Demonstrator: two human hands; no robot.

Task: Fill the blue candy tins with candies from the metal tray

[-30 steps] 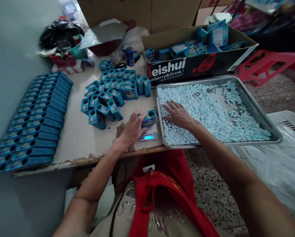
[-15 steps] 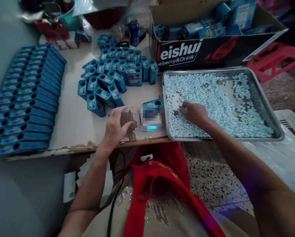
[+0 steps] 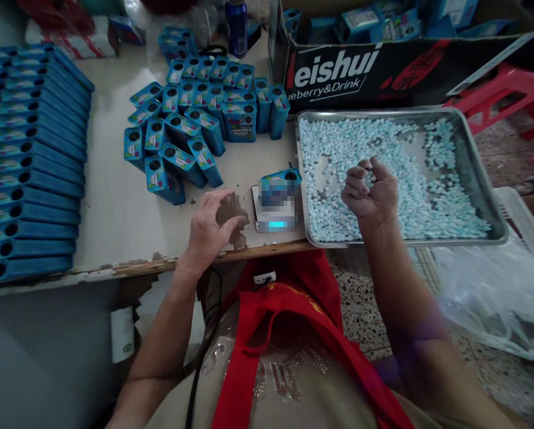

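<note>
My right hand (image 3: 370, 187) is turned palm up above the metal tray (image 3: 487, 185), its fingers curled around a few light blue candies (image 3: 368, 176). Many small pale blue candies (image 3: 427, 211) cover most of the tray's bottom, with some bare patches. At the table's front edge, my left hand (image 3: 211, 229) rests with thumb and fingers apart and holds nothing. Between the hands sits a small digital scale (image 3: 258, 208) with a lit display, partly blurred out. On it is a blue candy box (image 3: 289, 175); its front is blurred.
Upright blue boxes (image 3: 242, 122) with round dark holes on top cluster behind my left hand. Rows of similar boxes (image 3: 38, 196) line the table's left side. Behind the tray stands a black carton (image 3: 338, 71) holding more blue boxes. A blue can (image 3: 237, 30) stands at the back.
My right hand has risen from the candies, moved right and turned palm up with candies in its fingers. My left hand keeps its pose. The camera view has shifted slightly.
</note>
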